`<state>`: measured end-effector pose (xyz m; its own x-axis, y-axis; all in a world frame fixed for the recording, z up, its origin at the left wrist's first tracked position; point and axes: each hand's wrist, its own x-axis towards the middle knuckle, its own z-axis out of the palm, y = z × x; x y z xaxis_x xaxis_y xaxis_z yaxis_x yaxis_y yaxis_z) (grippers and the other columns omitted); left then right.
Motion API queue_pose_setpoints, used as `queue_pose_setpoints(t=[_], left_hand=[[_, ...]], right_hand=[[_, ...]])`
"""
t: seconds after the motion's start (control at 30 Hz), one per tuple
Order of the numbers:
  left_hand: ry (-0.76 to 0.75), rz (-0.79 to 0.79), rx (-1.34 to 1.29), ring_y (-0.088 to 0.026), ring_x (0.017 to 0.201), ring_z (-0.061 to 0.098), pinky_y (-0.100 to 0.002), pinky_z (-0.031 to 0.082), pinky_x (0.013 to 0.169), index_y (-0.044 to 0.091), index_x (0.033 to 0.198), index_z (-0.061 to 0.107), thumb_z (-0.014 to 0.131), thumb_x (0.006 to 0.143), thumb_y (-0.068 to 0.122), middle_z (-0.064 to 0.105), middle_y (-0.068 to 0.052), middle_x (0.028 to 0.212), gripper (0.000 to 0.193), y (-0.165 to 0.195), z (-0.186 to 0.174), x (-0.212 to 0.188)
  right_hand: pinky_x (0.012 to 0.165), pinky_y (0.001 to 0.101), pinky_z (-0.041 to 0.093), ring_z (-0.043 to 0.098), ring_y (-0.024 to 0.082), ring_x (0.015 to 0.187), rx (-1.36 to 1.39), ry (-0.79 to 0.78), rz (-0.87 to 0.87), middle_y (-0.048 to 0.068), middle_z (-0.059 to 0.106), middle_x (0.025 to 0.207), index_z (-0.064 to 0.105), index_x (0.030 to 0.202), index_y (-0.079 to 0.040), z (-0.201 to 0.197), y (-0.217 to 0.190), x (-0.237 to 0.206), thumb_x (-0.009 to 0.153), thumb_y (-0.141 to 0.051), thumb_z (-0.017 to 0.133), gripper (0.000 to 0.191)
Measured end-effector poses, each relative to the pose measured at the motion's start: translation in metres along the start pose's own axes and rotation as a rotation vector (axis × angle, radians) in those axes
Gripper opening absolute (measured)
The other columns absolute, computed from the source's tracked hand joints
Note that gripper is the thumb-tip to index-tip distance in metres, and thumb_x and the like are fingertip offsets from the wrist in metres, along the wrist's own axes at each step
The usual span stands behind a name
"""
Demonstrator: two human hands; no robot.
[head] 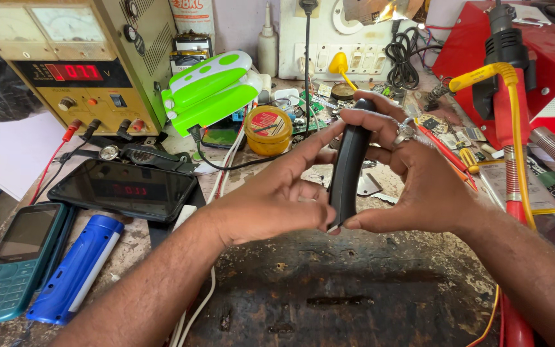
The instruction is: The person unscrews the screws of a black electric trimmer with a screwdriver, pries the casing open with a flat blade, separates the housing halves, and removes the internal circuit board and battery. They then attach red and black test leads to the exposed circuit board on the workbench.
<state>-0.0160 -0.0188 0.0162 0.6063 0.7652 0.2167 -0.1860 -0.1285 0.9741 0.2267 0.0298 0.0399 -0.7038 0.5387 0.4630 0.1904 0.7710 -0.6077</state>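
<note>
Both my hands hold a slim black device, seen edge-on and upright above the worn workbench. My left hand supports it from the left, fingers curled against its side and thumb near its lower end. My right hand, with a ring on one finger, wraps it from the right, fingertips at the top and thumb pressing the bottom edge.
A power supply with a red display stands at the back left. A black smartphone, teal keypad phone and blue torch lie left. A green-white lamp, yellow tin, red tool stand and cables crowd the back.
</note>
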Motion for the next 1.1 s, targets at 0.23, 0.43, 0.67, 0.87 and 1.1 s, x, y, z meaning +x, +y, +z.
queue_pose_setpoints(t=[0.23, 0.43, 0.67, 0.87, 1.1], left_hand=[[-0.009, 0.089, 0.045, -0.016, 0.099, 0.062, -0.033, 0.063, 0.082, 0.021, 0.169, 0.001, 0.066, 0.079, -0.008, 0.030, -0.019, 0.160, 0.114, -0.008, 0.004, 0.002], [-0.014, 0.108, 0.015, -0.016, 0.099, 0.062, -0.034, 0.062, 0.082, 0.020, 0.169, 0.001, 0.064, 0.080, -0.010, 0.029, -0.018, 0.160, 0.113, -0.011, 0.004, 0.003], [0.022, 0.090, 0.049, -0.013, 0.093, 0.064, -0.032, 0.062, 0.080, 0.018, 0.169, 0.001, 0.059, 0.082, -0.008, 0.038, -0.017, 0.156, 0.107, -0.010, 0.006, 0.003], [0.091, 0.073, 0.137, -0.011, 0.088, 0.064, -0.029, 0.062, 0.075, 0.016, 0.167, 0.006, 0.060, 0.078, -0.003, 0.043, -0.015, 0.152, 0.106, -0.007, 0.012, 0.003], [0.354, 0.129, 0.466, -0.014, 0.092, 0.068, -0.027, 0.059, 0.074, 0.011, 0.166, 0.020, 0.069, 0.079, 0.008, 0.054, -0.015, 0.144, 0.101, -0.010, 0.020, 0.007]], right_hand=[[0.116, 0.0417, 0.041, 0.030, 0.023, 0.157, -0.106, 0.004, -0.031, 0.013, 0.021, 0.167, 0.042, 0.152, -0.005, 0.000, -0.005, 0.000, 0.060, -0.027, 0.093, 0.107], [0.116, 0.0415, 0.041, 0.018, 0.025, 0.162, -0.191, 0.004, -0.054, 0.010, 0.035, 0.163, 0.057, 0.140, -0.003, -0.001, -0.007, 0.000, 0.060, -0.025, 0.092, 0.090], [0.113, 0.0410, 0.045, 0.023, 0.025, 0.161, -0.217, 0.028, -0.057, 0.010, 0.033, 0.163, 0.053, 0.143, -0.003, 0.000, -0.009, 0.000, 0.059, -0.026, 0.093, 0.096], [0.114, 0.0413, 0.043, 0.038, 0.022, 0.154, -0.129, 0.020, -0.006, 0.011, 0.017, 0.170, 0.040, 0.155, -0.007, 0.002, -0.003, -0.002, 0.060, -0.024, 0.093, 0.110], [0.126, 0.0443, 0.039, 0.040, 0.029, 0.156, 0.359, -0.019, -0.006, 0.013, 0.003, 0.182, -0.008, 0.169, -0.016, 0.004, 0.006, -0.002, 0.083, -0.002, 0.075, 0.121]])
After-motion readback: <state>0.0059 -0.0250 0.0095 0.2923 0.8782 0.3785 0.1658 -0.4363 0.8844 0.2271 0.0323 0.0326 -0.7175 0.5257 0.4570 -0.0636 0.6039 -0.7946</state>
